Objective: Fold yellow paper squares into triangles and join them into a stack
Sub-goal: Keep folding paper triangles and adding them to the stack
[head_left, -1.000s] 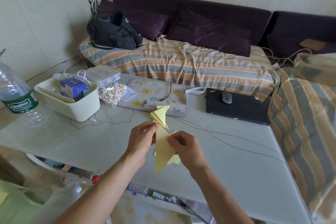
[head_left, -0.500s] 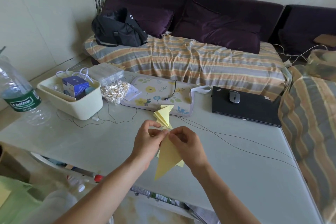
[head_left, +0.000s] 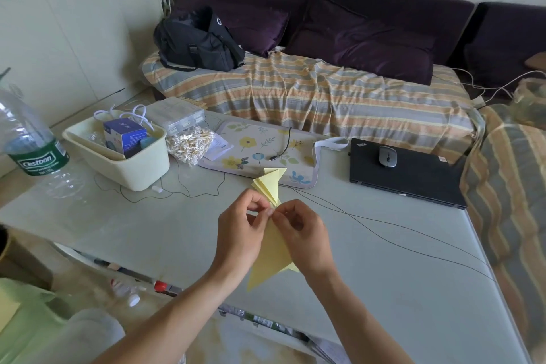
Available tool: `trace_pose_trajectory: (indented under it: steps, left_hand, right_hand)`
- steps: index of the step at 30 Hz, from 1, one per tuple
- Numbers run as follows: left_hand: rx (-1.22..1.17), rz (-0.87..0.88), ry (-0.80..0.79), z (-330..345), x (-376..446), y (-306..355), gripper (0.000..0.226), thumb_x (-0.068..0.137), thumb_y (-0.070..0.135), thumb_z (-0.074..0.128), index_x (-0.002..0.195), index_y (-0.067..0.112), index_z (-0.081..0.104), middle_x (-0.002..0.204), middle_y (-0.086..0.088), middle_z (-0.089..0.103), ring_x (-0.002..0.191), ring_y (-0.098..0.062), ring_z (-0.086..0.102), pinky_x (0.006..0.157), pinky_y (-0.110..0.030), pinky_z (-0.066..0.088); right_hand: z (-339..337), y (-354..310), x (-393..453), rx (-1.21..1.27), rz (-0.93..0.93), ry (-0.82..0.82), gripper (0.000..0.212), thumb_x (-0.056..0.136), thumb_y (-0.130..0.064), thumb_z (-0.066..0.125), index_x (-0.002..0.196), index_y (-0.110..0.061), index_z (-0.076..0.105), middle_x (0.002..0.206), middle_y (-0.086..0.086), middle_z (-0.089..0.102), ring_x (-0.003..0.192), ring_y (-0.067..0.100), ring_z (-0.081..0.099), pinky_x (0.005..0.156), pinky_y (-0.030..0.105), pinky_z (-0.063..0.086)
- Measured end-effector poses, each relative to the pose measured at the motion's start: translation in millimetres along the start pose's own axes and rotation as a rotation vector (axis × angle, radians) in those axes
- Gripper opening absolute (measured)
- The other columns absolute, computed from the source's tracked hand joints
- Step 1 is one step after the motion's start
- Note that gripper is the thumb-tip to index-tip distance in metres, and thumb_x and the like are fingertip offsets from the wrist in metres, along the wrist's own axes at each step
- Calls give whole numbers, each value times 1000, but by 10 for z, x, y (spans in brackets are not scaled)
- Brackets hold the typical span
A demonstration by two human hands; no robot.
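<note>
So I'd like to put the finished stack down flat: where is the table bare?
Bare table runs right of the hands, between the thin cable and the near edge, and left of them, below the tub. The far side is crowded: bottle, tub, floral mat, laptop.

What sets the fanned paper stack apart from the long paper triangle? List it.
The fanned paper stack shows several layered folds; the long paper triangle shows as one flat face. The stack points up and away, above the hands; the triangle hangs below them, tip toward the person. The stack looks smaller than the triangle. Both are pale yellow, and they meet where the left hand and right hand pinch.
</note>
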State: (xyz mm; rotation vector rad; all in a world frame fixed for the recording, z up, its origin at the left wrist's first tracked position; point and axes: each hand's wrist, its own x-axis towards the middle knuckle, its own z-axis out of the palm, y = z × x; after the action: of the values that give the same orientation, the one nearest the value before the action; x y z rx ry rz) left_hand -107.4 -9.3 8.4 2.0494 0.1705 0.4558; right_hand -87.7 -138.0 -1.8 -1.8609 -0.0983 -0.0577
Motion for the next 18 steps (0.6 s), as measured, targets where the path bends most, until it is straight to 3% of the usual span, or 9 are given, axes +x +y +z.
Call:
trace_pose_trajectory:
  steps: [4,6,13,18]
  left_hand:
    - [-88,-73,11,16,13,-21,14,90,14,74,89,27,69,83,24,71,80,-1,68,71,-35,60]
    - [-104,-82,8,17,13,-24,12,91,14,74,90,26,72,82,22,72,80,-1,69,73,-41,61]
    - [-100,-65,84,17,-26,39,21,88,17,78,85,28,60,87,27,68,83,-1,68,70,-39,59]
    - [-91,-81,65,44,-22,34,19,91,13,74,84,30,68,84,27,70,77,-4,70,70,-43,61]
  right_hand:
    - [-15,-38,-17,7,-24,3,10,94,-21,69,84,-18,68,66,-15,66,59,0,57,56,10,41]
    - [-20,-45,-30,16,-32,2,10,94,-19,69,84,-17,68,65,-14,66,59,0,58,56,10,41]
    - [-17,-54,-33,1,-31,21,11,93,-21,70,83,-17,68,71,-10,69,63,1,59,58,11,42]
    - [-19,-43,-36,-18,-54,20,10,94,-20,69,84,-17,67,73,-7,69,65,4,60,60,11,42]
